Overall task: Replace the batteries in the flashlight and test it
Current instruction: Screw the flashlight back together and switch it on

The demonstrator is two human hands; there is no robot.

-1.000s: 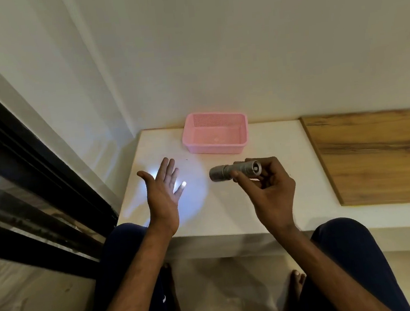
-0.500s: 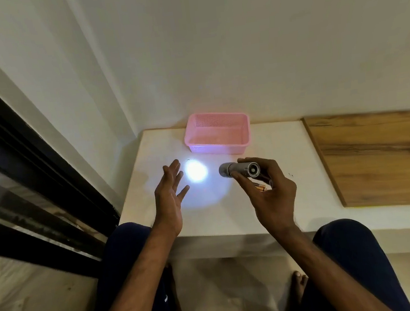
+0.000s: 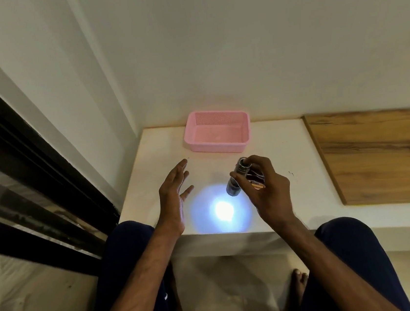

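Observation:
My right hand grips a small silver flashlight above the white ledge. The flashlight is lit and tilts down toward me, head lowest. Its beam makes a bright round spot on the ledge near the front edge. My left hand hovers open to the left of the spot, fingers straight, palm turned toward the light, holding nothing. A small orange-tinted thing under my right palm is mostly hidden.
A pink plastic basket stands at the back of the ledge against the wall. A wooden board covers the ledge's right part. A dark window frame runs along the left. My knees are below the ledge's front edge.
The flashlight has swung from pointing left at my left hand to pointing down at the ledge. The light spot moved off the fingers toward the front edge. My left hand stayed open.

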